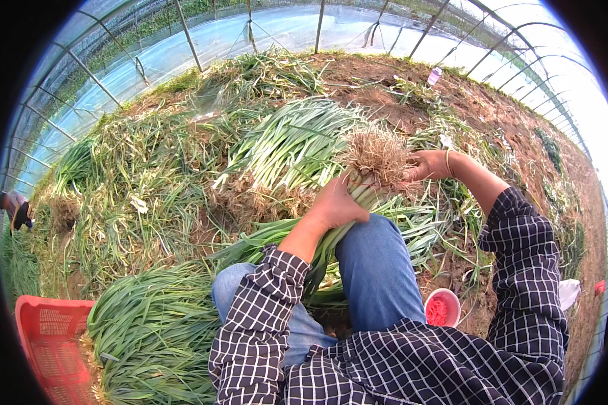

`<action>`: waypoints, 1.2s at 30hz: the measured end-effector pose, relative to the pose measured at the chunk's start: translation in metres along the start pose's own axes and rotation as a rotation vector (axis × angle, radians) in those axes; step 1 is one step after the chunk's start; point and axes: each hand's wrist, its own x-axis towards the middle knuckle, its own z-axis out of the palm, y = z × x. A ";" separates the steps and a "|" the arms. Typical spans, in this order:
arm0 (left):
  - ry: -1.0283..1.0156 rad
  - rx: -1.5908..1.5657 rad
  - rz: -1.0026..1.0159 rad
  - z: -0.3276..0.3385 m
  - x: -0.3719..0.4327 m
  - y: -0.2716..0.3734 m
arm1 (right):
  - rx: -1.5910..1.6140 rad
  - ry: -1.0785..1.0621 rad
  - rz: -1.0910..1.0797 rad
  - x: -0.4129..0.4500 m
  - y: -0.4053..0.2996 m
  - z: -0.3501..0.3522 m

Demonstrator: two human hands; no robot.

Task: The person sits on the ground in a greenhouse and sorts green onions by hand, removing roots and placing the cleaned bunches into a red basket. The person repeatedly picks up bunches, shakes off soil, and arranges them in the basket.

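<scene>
A bunch of leek-like greens (361,191) lies tilted over my right knee, its bushy dry roots (376,153) pointing up and away. My left hand (338,203) is wrapped around the pale stems just below the roots. At the right edge of the roots, the fingers and thumb of my right hand (429,165) close on them; the fingertips are partly hidden. Thin red strands show around the stems close to the roots. Beyond my left hand, a wide row of similar greens (294,147) rests on the ground, roots towards me.
A red plastic crate (55,302) stands at the lower left beside stacked greens (154,329). Right of my knee is a pink cup (455,298) holding red bands. Leaf litter (147,202) covers the soil. A bottle (434,76) stands farther off; another person (17,208) bends at far left.
</scene>
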 end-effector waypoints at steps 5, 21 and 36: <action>-0.104 -0.170 0.020 0.002 0.022 -0.034 | 0.448 -0.218 -0.175 -0.057 0.004 0.083; 0.013 -0.343 -0.014 -0.039 -0.003 0.015 | 1.044 1.056 -0.569 -0.010 -0.095 0.104; 0.247 -0.580 0.124 -0.105 -0.017 0.020 | 0.891 1.169 -0.803 0.026 -0.156 0.103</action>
